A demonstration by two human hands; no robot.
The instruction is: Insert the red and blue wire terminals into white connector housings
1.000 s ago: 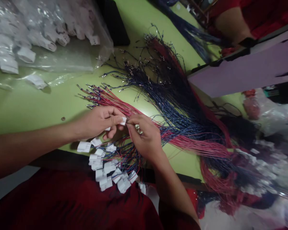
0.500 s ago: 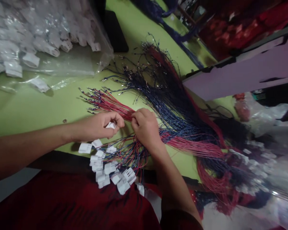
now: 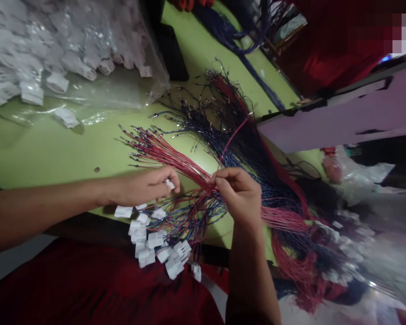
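Note:
My left hand [image 3: 152, 185] is closed around a white plastic connector housing [image 3: 170, 184], only part of which shows. To its right, the thumb and fingers of my right hand [image 3: 240, 192] pinch one red wire [image 3: 230, 141], which curves up and away from the rest. Below that pinch runs a bundle of red wires [image 3: 176, 159] with metal terminals at its left end. Beside it spread dark blue wires [image 3: 206, 135], also tipped with terminals. Nearest me, several white connectors [image 3: 155, 238] hang on red and blue wires at the table's front edge.
A clear plastic bag [image 3: 98, 90] full of white connectors lies at the upper left. A black flat object [image 3: 173, 52] stands behind it. On the right are a pinkish panel [image 3: 334, 117] and more plastic bags [image 3: 362, 171]. The table [image 3: 54, 153] is yellow-green.
My right hand has moved right, lifting one red wire out of the bundle. My left hand has shifted slightly right, still holding the connector. The view has shifted a little.

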